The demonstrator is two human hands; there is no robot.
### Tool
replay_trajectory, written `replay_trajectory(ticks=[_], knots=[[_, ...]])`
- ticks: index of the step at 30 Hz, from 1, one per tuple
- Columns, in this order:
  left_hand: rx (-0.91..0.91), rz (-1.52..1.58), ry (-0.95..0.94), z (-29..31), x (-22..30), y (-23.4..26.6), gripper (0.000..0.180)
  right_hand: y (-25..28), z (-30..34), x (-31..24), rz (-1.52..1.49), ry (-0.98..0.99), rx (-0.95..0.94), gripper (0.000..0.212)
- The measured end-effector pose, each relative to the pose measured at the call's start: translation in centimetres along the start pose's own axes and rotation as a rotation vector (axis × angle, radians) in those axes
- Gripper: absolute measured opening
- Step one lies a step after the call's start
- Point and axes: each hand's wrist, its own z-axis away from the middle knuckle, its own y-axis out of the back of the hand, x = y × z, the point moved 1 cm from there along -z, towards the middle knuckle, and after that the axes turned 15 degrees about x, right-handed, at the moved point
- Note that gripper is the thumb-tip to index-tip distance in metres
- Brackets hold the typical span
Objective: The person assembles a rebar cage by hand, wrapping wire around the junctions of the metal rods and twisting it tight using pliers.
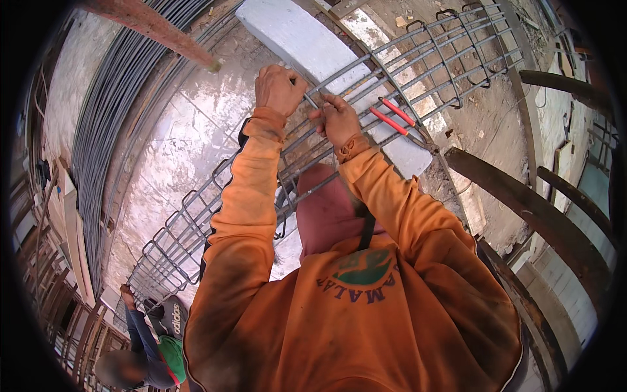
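Note:
A long rebar cage [450,68], its straight bars crossed by bent stirrups, runs diagonally in front of me from lower left to upper right. At its far edge my left hand [279,90] is closed, knuckles up; whatever its fingers hold is hidden. Just right of it and slightly nearer, my right hand [337,119] has its thumb and fingers pinched together at the bars. What lies in that pinch is too small to tell. Red-handled pincers [396,120] rest on the cage to the right of my right hand, handles toward the far left.
A pale block [297,36] lies beneath and beyond the cage. Bundled long bars [98,150] curve along the left. A reddish post [160,32] slants in at upper left. Dark beams [522,202] stand at right. Another person's hand [127,295] touches the cage's lower-left end.

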Motion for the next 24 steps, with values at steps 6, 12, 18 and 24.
replay_trajectory(ticks=[6,12,18,24], knots=[[-0.278,-0.35,-0.024,-1.7,1.6,-0.9,0.038,0.4,-0.2,0.2,-0.025,-0.022,-0.034,0.039],[-0.651,0.115,-0.146,-3.5,-3.0,-2.9,0.036,0.2,-0.6,-0.3,0.008,-0.056,-0.109,0.04],[-0.339,0.468,0.374,-1.2,-3.0,-4.5,0.032,1.2,-2.0,-0.9,0.343,0.156,-0.188,0.039],[0.11,0.553,0.354,0.9,0.1,-4.9,0.019,1.2,-4.3,-0.4,0.778,0.552,-0.117,0.031]])
